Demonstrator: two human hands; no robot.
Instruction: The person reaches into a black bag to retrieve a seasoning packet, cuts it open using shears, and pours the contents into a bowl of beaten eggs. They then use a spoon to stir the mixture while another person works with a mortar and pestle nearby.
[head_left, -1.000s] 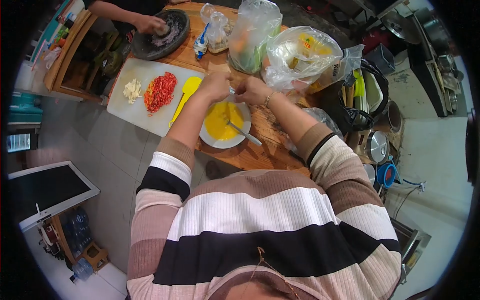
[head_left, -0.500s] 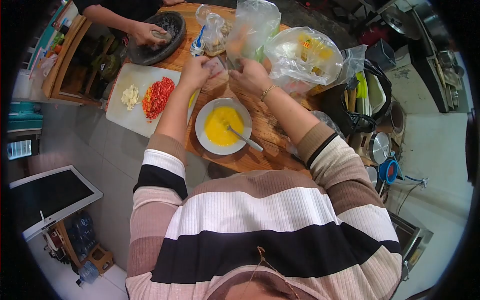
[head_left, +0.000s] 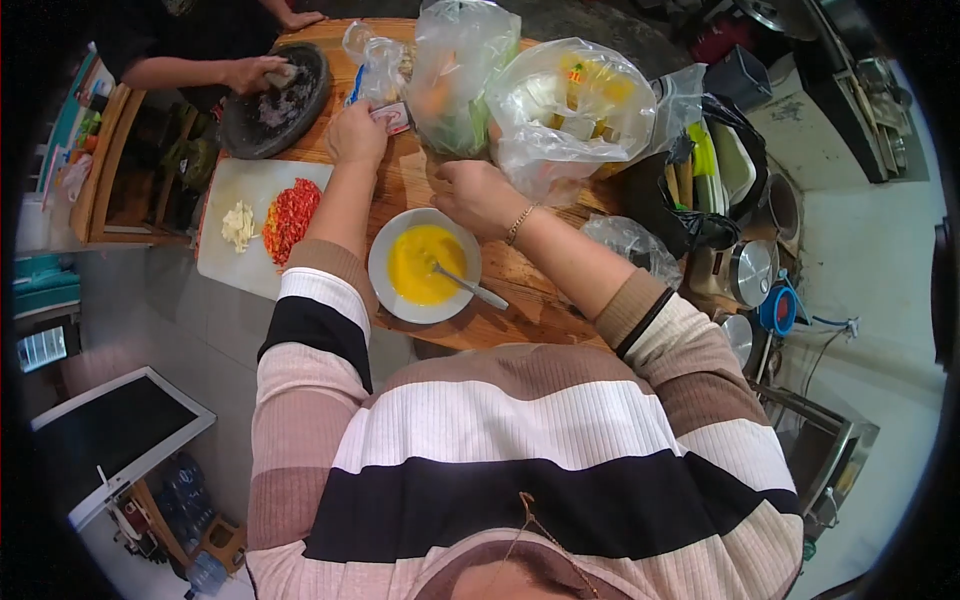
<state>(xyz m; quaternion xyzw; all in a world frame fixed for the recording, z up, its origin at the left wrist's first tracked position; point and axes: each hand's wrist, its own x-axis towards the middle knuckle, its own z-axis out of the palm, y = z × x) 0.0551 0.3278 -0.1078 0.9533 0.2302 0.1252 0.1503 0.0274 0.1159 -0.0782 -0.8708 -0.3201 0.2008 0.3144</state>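
My left hand pinches a small red-and-white packet beside the plastic bags. Bent at the fingers, my right hand is low over the wooden table, just above the bowl; anything between its fingertips is too small to make out. A white bowl of beaten yellow egg sits between my forearms, a fork resting in it. To the left, chopped red chillies and a small pile of pale chopped pieces lie on a white cutting board.
Across the table a person's hand holds a stone in a dark stone mortar. Clear plastic bags with food stand at the back. A black bag with utensils and metal pots are at the right.
My hands have moved apart: the left keeps the packet near the bags, while the right has come down closer to the bowl. The camera view has shifted slightly.
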